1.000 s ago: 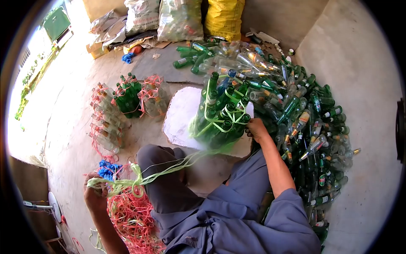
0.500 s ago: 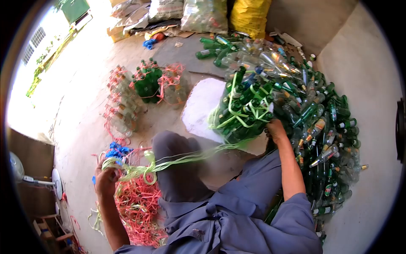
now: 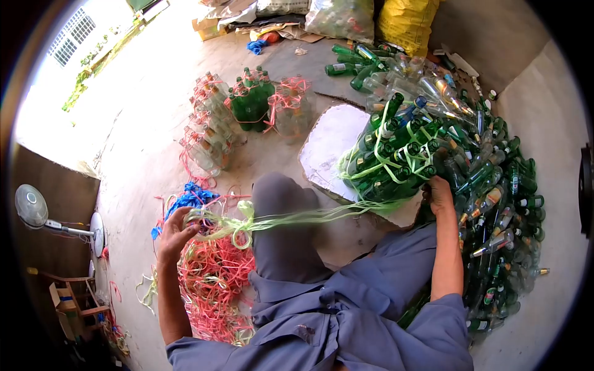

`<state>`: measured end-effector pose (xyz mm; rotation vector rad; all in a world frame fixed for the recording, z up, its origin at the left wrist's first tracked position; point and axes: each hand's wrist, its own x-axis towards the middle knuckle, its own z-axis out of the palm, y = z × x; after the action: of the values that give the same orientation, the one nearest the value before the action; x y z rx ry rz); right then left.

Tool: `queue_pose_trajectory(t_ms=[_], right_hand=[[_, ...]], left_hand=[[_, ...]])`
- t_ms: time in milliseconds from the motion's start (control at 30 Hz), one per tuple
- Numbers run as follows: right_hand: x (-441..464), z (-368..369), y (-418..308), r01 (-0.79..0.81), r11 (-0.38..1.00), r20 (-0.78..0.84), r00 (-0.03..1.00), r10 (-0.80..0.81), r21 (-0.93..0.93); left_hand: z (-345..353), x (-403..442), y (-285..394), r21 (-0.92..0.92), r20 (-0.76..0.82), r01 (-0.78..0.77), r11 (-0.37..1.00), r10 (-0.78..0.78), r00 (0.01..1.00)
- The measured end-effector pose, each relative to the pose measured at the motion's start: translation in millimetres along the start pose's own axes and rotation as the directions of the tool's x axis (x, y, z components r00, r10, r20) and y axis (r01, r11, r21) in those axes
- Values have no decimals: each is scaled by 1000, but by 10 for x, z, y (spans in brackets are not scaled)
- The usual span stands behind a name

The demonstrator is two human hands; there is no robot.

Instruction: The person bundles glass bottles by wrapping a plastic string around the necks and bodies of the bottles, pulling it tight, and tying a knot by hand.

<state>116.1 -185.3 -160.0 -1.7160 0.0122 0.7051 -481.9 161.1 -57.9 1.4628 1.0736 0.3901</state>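
Green bottles (image 3: 396, 154), bound together with light green string, stand on a white slab (image 3: 334, 143). My right hand (image 3: 439, 193) is closed at the near right side of this bundle; what its fingers grip is too small to make out. Off to the left, my left hand (image 3: 177, 233) has its fingers round one end of the light green string (image 3: 238, 222). The string has a loose knot and loop near that hand and stretches over my knee to the bundle. Below it lies a heap of red string (image 3: 216, 281), beside a blue tangle (image 3: 193, 196).
Bottles tied with red string (image 3: 207, 120) stand at the upper left, with a tied green group (image 3: 250, 99) beside them. Loose bottles (image 3: 495, 198) are piled along the right wall. A yellow sack (image 3: 407, 25) stands at the back, a fan (image 3: 32, 206) at far left.
The whole view has shifted, so the scene sits further right. The green bundle leaned during the earlier moments and now shows sharply. Both hands remain at the string and the bundle.
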Motion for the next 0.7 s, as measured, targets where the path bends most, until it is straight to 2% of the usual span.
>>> queue_pose_trajectory(t_ms=[33,67,133,167,267,367,400,467,533,600,700], right_hand=[[-5,-34,5,13,997,-36,999,-10,73],[-10,-108,-7,0,996,60,998,-6,95],[-107,-105,-53,-20,960,108,994,-10,279],[-147,-114,-76,-3,950,137,990,-42,312],[-229,-162,-117,4,914,205,974,-96,405],[-321,-188,-151,7,865,192,974,-119,501],[-337,-208,-173,13,845,189,973,-134,534],[-339,-264,-146,8,822,214,964,-157,569],[-348,-319,-119,12,809,243,951,-190,587],[-399,-326,-125,20,795,257,941,-219,606],[-451,-347,-141,46,766,245,934,-261,641]], left_hand=[[-19,5,-15,105,-12,-13,994,15,1000],[-14,20,-12,207,-14,-33,978,36,999],[15,21,100,359,-24,-62,931,76,997],[85,-9,239,375,-25,-128,918,149,989],[255,29,464,236,-44,-263,936,281,959],[735,-81,954,307,92,-403,862,394,914],[879,-94,1021,266,150,-436,860,410,900],[1257,-94,1170,303,244,-414,858,351,904],[1685,-55,1272,433,390,-610,664,473,790],[2136,-12,1265,443,496,-732,517,539,681],[2686,36,1038,415,587,-759,502,490,645]])
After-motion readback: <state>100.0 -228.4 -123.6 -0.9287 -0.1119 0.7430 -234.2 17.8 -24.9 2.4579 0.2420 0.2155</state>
